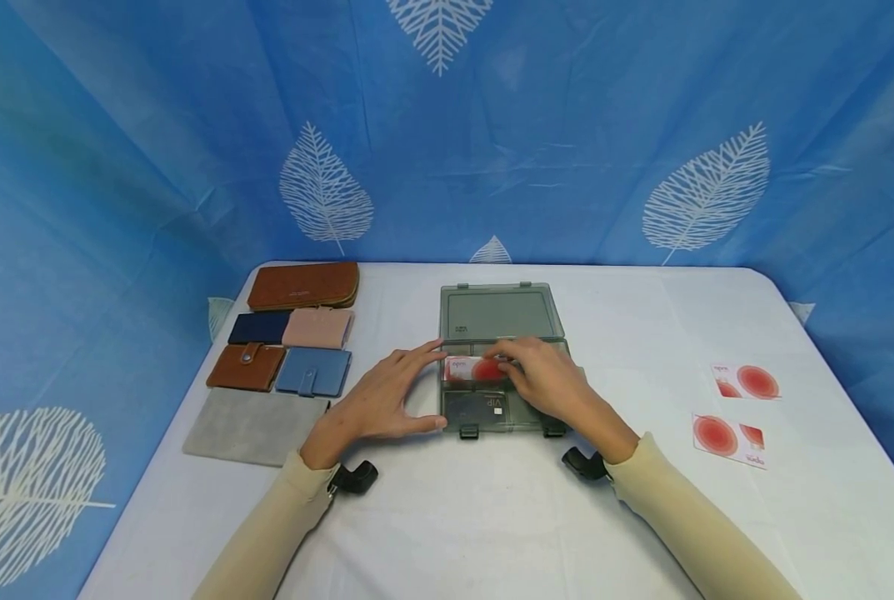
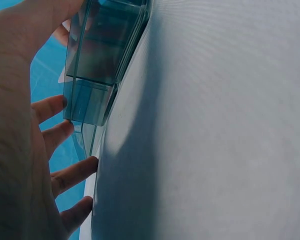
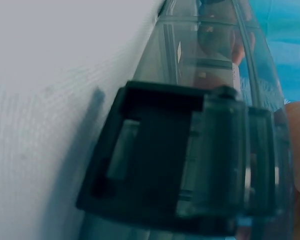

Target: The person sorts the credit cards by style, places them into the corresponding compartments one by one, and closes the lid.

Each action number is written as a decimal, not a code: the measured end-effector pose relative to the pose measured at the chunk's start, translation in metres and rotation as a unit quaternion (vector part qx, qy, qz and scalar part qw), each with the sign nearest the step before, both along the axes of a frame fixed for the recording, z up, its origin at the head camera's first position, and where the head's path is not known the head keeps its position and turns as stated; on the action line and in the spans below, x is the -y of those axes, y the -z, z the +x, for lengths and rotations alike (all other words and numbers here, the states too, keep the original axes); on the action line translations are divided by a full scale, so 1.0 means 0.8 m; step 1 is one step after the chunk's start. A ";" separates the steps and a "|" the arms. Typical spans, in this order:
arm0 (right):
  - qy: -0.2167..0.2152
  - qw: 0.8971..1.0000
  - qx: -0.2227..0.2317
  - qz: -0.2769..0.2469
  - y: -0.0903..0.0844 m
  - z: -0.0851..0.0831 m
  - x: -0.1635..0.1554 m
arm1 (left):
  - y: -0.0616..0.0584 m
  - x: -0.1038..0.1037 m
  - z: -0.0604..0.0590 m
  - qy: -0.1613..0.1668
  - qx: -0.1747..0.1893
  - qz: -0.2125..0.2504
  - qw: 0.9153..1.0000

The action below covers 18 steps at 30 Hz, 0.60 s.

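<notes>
Bracing the box (image 1: 501, 367) with my left hand (image 1: 377, 402), fingers straight, so it stays put while my right hand (image 1: 550, 385) pinches a card (image 1: 467, 367) inside.

White table (image 1: 491, 517), six wallets (image 1: 282, 358) (far left), open box (image 1: 501, 317) centre, two cards (image 1: 739, 408) right

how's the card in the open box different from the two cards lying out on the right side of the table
The card in the box sits inside the grey box, with the right hand over part of it; the two cards on the table lie bare on the white table, untouched. The boxed card is partly hidden; the loose ones show fully. All share a white face with a red circle.
</notes>
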State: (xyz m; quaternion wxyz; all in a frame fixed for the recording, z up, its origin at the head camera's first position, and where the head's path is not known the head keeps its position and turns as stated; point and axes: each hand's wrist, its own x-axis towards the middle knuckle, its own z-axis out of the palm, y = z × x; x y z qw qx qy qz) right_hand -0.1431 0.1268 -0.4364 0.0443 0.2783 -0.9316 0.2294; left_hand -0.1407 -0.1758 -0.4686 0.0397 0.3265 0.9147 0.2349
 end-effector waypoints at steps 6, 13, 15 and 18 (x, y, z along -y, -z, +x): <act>-0.002 1.000 -0.015 0.019 0.004 -0.001 0.000 | 0.002 -0.001 0.001 -0.003 0.001 -0.003 1.000; 0.005 0.999 -0.006 0.039 0.002 0.002 0.003 | 0.003 -0.001 0.001 -0.008 0.005 -0.007 1.000; 0.002 0.999 -0.005 0.046 0.002 0.002 0.004 | 0.003 -0.001 0.001 -0.010 0.006 -0.009 1.000; -0.006 0.998 -0.006 0.060 0.003 0.002 0.007 | 0.003 -0.001 0.001 -0.012 0.005 -0.011 1.000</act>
